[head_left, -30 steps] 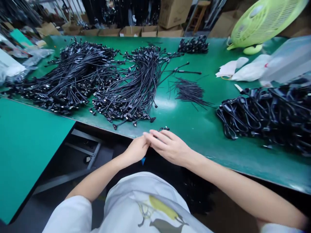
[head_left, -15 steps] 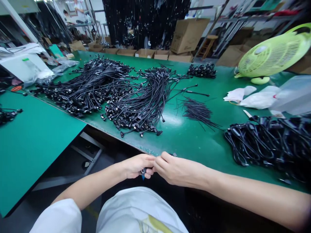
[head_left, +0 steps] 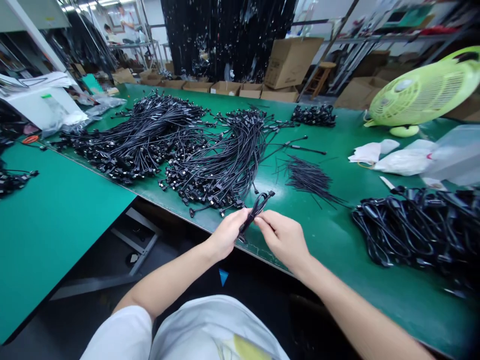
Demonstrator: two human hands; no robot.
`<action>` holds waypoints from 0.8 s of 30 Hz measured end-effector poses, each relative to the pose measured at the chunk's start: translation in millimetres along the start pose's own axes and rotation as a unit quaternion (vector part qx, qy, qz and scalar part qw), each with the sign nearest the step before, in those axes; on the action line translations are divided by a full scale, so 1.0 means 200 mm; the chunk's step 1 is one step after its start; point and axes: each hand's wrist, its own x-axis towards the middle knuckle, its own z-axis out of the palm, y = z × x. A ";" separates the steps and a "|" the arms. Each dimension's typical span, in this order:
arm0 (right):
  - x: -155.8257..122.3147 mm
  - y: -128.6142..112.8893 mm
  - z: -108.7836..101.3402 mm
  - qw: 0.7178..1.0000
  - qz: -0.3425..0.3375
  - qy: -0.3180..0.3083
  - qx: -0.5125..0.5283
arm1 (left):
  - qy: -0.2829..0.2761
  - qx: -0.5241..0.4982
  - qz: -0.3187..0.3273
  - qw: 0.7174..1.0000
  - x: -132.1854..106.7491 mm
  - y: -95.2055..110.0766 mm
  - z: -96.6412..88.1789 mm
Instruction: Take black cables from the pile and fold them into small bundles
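Black looped cable within left hand, fingers closed, beside right hand, fingertips together, their hold unclear.

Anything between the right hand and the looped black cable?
Nothing visible: the right hand is right at the looped black cable, which the left hand grips. The nearest black cable heap lies beyond, not between.

One held cable coil, two large unbundled-cable heaps, one thin-strip pile, one fan, one stool
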 end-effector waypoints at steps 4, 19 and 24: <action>-0.08 0.07 0.02 0.993 0.086 -0.019 0.082 | -0.073 0.149 0.038 0.985 -0.01 0.04 -0.06; -0.09 -0.06 -0.06 0.934 -0.291 0.050 -0.201 | -0.034 -0.037 -0.230 0.972 0.01 0.01 -0.05; -0.10 -0.01 -0.03 0.976 -0.204 -0.034 -0.066 | -0.043 0.095 -0.107 0.989 -0.04 0.12 -0.01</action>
